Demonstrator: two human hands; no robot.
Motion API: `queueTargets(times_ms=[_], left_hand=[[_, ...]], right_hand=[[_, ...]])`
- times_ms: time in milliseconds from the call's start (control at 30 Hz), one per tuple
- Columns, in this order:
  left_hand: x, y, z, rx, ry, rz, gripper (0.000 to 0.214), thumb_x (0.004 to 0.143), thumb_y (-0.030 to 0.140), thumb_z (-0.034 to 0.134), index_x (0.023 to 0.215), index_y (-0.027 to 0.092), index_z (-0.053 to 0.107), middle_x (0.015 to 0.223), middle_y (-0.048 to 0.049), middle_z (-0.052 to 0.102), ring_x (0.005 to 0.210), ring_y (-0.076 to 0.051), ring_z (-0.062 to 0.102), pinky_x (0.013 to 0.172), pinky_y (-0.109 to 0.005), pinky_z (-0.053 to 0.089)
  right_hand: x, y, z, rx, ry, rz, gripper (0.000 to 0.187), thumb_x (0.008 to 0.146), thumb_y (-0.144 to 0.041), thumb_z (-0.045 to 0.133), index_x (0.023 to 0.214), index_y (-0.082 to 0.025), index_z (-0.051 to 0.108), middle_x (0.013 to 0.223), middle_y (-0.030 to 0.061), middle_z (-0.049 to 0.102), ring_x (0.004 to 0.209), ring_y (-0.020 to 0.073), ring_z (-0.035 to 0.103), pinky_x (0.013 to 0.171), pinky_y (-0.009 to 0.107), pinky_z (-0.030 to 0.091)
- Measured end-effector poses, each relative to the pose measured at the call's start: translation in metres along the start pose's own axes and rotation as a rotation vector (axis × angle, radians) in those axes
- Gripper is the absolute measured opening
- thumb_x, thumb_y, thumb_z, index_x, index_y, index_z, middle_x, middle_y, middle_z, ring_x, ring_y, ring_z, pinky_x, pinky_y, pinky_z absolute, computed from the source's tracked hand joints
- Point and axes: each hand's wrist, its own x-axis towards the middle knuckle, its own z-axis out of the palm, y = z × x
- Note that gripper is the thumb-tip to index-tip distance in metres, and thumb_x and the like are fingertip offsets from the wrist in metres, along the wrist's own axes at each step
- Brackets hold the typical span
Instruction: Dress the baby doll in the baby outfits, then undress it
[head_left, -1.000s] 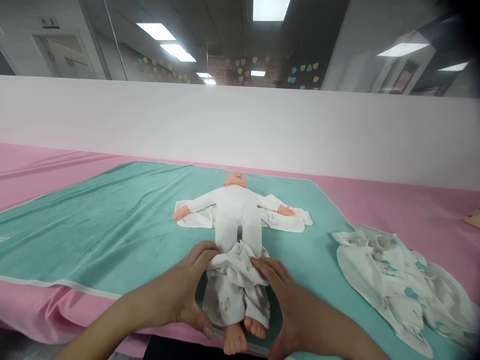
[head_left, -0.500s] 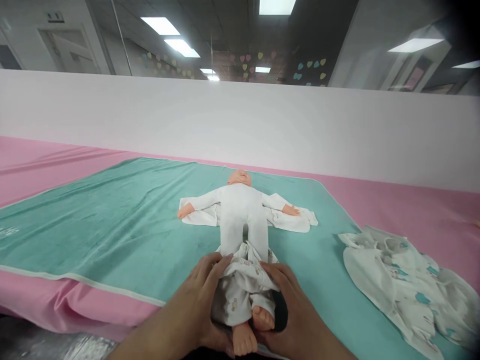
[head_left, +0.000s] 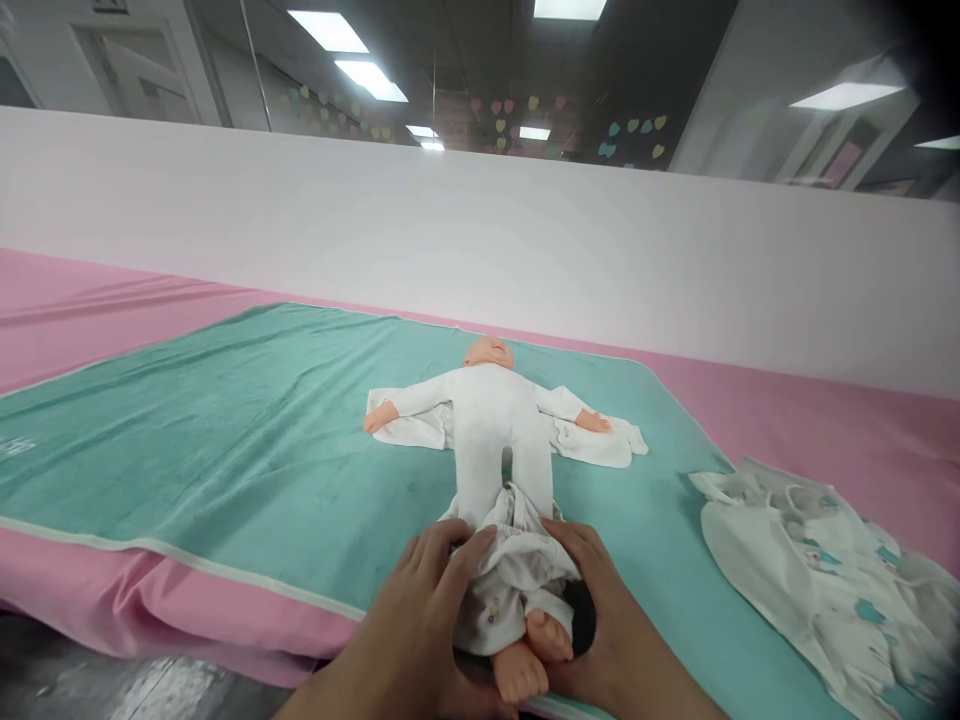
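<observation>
- My left hand (head_left: 420,610) and right hand (head_left: 607,620) had their fingers closed on the small white printed trousers (head_left: 525,570), which were bunched around the lower legs of the white-suited plastic baby doll (head_left: 495,410).
- The doll lay on its back on the teal velvety mat (head_left: 225,430), arms spread, bare feet towards me.
- A flat white cloth (head_left: 607,452) lay under its arms.
- A crumpled heart-printed garment (head_left: 795,560) sat well apart, to the right.
- The mat covered a pink-sheeted surface (head_left: 825,420).

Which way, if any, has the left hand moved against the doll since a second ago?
Yes. The left hand has closed rightward onto the bunched trousers over the legs of the doll; its fingers now lie across the cloth.
</observation>
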Motion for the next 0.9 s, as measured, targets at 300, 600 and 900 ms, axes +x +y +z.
queueTargets(times_ms=[300, 600, 900], left_hand=[[0.001, 0.010, -0.006, -0.049, -0.040, -0.039, 0.105, 0.039, 0.034, 0.087, 0.128, 0.024, 0.033, 0.109, -0.0081, 0.051, 0.094, -0.026, 0.054, 0.078, -0.041, 0.051], [-0.003, 0.017, -0.005, -0.056, 0.003, -0.010, 0.076, 0.055, 0.021, 0.074, 0.123, 0.024, 0.040, 0.102, -0.0061, 0.057, 0.090, -0.022, 0.056, 0.075, -0.035, 0.050], [-0.021, 0.028, 0.002, 0.054, 0.092, 0.129, 0.048, 0.071, 0.013, 0.054, 0.118, 0.020, 0.045, 0.096, -0.0077, 0.063, 0.085, -0.021, 0.060, 0.069, -0.032, 0.047]], right_hand=[[0.001, -0.014, -0.003, 0.054, -0.014, 0.104, 0.060, 0.065, -0.032, 0.067, 0.121, -0.022, 0.047, 0.116, 0.0108, 0.051, 0.106, 0.0273, 0.053, 0.091, 0.043, 0.045], [0.004, -0.019, -0.003, 0.072, -0.008, 0.155, 0.058, 0.064, -0.032, 0.068, 0.117, -0.020, 0.047, 0.110, 0.0090, 0.059, 0.095, 0.0245, 0.059, 0.081, 0.038, 0.050], [-0.009, -0.031, -0.009, 0.084, -0.041, 0.124, 0.032, 0.064, -0.030, 0.070, 0.091, -0.020, 0.055, 0.093, 0.0041, 0.062, 0.083, 0.0216, 0.058, 0.071, 0.032, 0.050]])
